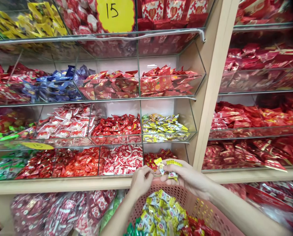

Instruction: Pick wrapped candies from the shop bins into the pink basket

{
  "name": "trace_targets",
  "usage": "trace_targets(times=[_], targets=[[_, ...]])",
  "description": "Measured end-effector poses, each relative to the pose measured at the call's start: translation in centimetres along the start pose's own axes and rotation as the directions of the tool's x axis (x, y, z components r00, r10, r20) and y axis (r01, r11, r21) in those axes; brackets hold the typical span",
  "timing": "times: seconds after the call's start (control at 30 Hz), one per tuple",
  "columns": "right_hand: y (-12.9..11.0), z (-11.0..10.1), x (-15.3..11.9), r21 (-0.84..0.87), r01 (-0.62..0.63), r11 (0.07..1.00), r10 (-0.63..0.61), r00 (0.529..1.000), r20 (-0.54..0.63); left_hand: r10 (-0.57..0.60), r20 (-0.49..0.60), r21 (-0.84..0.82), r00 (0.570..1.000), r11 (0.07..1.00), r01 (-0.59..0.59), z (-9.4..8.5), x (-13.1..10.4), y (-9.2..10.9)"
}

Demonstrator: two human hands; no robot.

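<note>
Pink plastic basket (211,214), its curved wall pierced with small round holes, sits closest at the bottom centre of the frame, heaped with glossy yellow-and-white wrapped candies (161,213) lying at all angles, with crinkled green packets (134,228) at its lower left and shiny red packets (198,226) at its lower right. Just above its far rim, right of centre, my right hand (182,177) is clamped on a few small yellow-and-white pieces (173,176) in slick, flat-ended wrappers. One of them points up and slightly left, its long axis steep; a yellow strip along my upper fingers runs nearly level, dipping a little to the right; another, lower down, lies mostly sideways. My left hand (141,180), at the centre, has its fingers curled inward beside those pieces, and I cannot tell whether they are pinching anything. Behind both hands runs a smooth, pale wooden shelf edge (62,186), and above it, clear, hard-edged bins hold piles of foil-bright sweets, among them red-and-white twists (123,159) and, right of centre, a loose mound of yellow-and-white packets (163,126).
</note>
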State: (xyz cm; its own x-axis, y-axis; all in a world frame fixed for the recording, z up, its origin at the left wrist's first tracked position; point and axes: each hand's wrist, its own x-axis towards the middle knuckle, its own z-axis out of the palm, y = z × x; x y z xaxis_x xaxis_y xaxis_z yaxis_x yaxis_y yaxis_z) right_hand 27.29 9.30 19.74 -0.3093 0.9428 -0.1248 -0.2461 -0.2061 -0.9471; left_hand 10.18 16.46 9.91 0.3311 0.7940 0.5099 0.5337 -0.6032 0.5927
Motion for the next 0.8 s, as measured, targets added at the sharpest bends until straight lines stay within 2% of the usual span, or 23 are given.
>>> trace_targets(times=[0.17,0.33,0.5,0.8], targets=[[2.6,-1.4,0.6,-0.046,-0.074,0.996,0.076,0.997,0.028,-0.01,-0.017,-0.259,1.0,0.966,0.006,-0.3,0.3,-0.2],[3.6,-1.5,0.9,-0.045,-0.108,0.993,0.109,0.994,0.014,-0.114,0.07,-0.492,0.991,0.86,0.134,-0.7,0.4,-0.2],[4.4,-1.6,1.2,-0.035,-0.119,0.992,0.119,0.993,0.004,-0.094,0.124,-0.512,0.988,0.846,0.145,-1.1,0.4,0.3],[5.7,-1.9,1.6,-0.019,-0.145,0.989,0.146,0.989,0.033,-0.072,0.134,-0.493,0.988,0.86,0.13,-0.7,0.4,0.3]])
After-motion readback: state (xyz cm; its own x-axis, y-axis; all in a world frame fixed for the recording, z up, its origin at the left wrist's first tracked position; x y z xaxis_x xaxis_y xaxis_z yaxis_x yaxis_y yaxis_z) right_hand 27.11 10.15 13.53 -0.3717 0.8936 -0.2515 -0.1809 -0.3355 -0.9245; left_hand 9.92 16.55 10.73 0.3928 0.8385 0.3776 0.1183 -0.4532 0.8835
